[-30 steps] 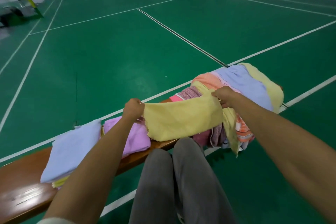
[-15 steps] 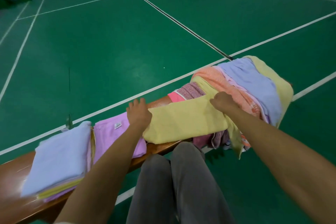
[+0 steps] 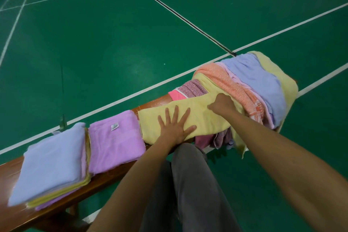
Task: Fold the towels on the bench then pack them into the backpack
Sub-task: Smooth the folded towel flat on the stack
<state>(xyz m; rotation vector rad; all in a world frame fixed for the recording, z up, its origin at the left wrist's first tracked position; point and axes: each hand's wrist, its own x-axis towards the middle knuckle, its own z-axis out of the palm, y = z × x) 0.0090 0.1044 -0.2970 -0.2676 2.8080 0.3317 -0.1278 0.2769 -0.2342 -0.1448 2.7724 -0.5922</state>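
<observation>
Green court floor point(image 3: 113, 43) lying behind wooden bench point(image 3: 11, 171). Left hand point(image 3: 174, 128) pressing flat, fingers spread, on yellow towel point(image 3: 205, 118); right hand point(image 3: 222, 104) beside it, fingers curling underneath, grip unclear. Towel heap point(image 3: 254, 84) beyond right hand, ends hanging hidden.

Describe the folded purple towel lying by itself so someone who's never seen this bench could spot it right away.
Find the long wooden bench on the green court floor. Near its middle, between the stack of folded towels and the yellow towel under the left hand, lies the purple towel. It alone shows a small white tag on top.
</observation>
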